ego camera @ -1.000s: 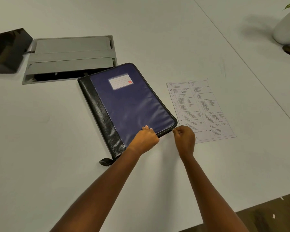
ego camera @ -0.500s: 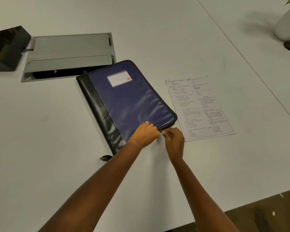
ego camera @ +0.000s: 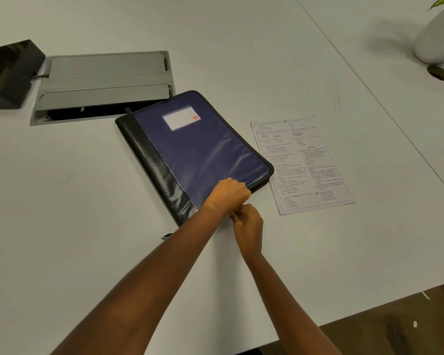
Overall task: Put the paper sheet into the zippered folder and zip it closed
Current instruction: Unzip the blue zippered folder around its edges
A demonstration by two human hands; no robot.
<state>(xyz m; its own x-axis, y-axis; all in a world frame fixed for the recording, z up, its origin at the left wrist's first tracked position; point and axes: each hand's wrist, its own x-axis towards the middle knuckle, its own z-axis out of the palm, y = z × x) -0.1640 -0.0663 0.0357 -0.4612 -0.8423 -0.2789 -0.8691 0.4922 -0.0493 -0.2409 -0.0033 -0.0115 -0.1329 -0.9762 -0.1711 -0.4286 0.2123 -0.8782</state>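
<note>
Head view: zippered folder, blue-faced with a black spine strip and a white label, lies flat and closed on the white counter, turned so its spine runs from 11 o'clock to 5 o'clock. At its 3 o'clock side, just beside it and flat on the counter, lies the paper sheet, printed side up, outside the folder. Left hand sits on the folder's 6 o'clock edge, fingers curled down over the cover and gripping it. Right hand is just below it at 5 o'clock, touching it, fingertips bunched in a pinch at the folder's zip edge; the zip tab itself is hidden. A small black strap end shows at 7 o'clock of the folder. A grey cable hatch lies at 11 o'clock, a black box at 10 o'clock, and a white plant pot far off at 2 o'clock.
</note>
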